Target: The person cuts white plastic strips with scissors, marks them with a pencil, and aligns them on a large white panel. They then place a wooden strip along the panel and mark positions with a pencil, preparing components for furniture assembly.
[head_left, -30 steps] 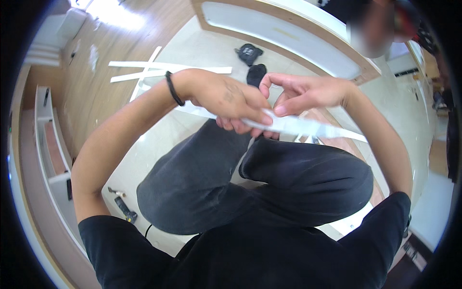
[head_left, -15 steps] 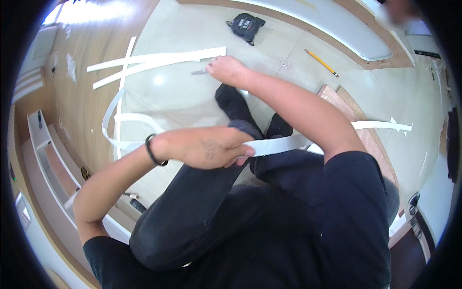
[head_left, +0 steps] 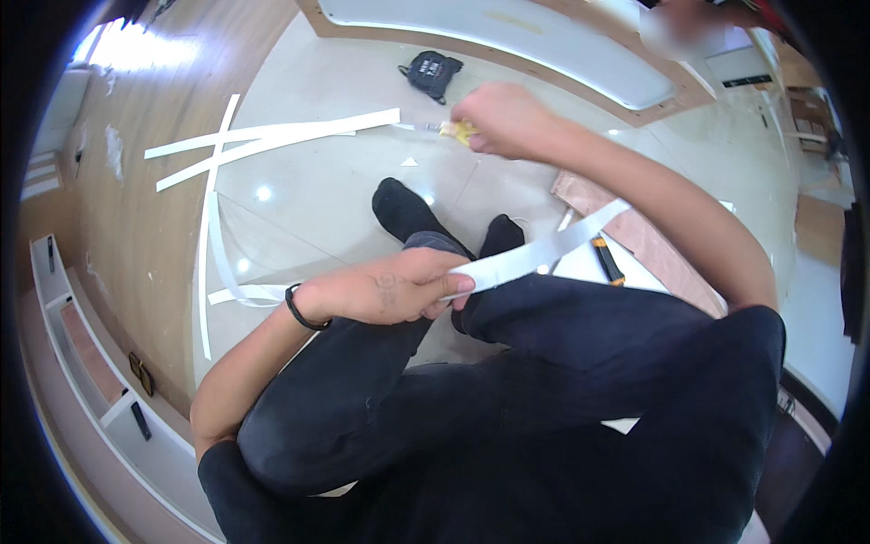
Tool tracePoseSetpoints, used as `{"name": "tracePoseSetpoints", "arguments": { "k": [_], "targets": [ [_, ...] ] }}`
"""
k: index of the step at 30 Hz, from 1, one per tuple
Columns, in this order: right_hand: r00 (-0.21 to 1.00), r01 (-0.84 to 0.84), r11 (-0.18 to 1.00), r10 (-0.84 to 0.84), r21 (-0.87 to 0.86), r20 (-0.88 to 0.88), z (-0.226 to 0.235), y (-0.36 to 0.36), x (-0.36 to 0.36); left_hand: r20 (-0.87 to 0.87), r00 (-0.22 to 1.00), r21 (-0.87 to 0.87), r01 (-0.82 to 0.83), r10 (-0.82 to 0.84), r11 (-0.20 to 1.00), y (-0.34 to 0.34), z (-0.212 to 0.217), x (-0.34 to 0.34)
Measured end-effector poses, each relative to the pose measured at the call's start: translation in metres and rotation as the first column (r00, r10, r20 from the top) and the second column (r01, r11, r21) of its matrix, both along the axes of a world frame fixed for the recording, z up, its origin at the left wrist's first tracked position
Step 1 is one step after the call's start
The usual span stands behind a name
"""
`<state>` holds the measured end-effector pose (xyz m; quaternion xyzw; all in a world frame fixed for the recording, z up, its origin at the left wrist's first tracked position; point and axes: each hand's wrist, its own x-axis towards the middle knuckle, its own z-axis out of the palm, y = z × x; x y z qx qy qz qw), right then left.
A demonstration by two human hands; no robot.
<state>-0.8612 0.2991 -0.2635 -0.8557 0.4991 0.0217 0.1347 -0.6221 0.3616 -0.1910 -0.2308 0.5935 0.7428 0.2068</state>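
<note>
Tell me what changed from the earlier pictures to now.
The right hand let go of the white strip, reached forward across the floor and closed on a small yellow-handled tool near the loose white strips. The left hand kept its hold on the white strip over the lap. The black pouch stayed where it lay.

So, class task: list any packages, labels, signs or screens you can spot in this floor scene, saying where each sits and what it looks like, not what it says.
Black pouch: on the pale floor at the top, beyond the right hand; squat and dark, with a small pale label patch on its face.
White unit: far upper right; boxy, with a dark strip label across its front.
No screens or signs show.
</note>
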Motion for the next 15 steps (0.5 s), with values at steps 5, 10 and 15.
{"name": "tracePoseSetpoints", "arguments": {
  "k": [5, 10, 15],
  "targets": [
    [0.73, 0.339, 0.873, -0.478, 0.35, 0.488, 0.13, 0.09, -0.061, 0.033, 0.993, 0.087, -0.112, 0.109, 0.99, 0.006, 0.01, -0.002],
    [0.109, 0.358, 0.576, -0.808, 0.735, 0.58, 0.132, 0.206, -0.064, -0.057, 0.974, 0.036, -0.218, 0.219, 0.975, 0.004, 0.021, -0.006],
    [0.289, 0.311, 0.545, -0.835, 0.779, 0.469, 0.064, 0.243, -0.016, -0.061, 0.954, -0.092, -0.3, 0.295, 0.95, 0.011, 0.028, -0.018]
  ]
}}
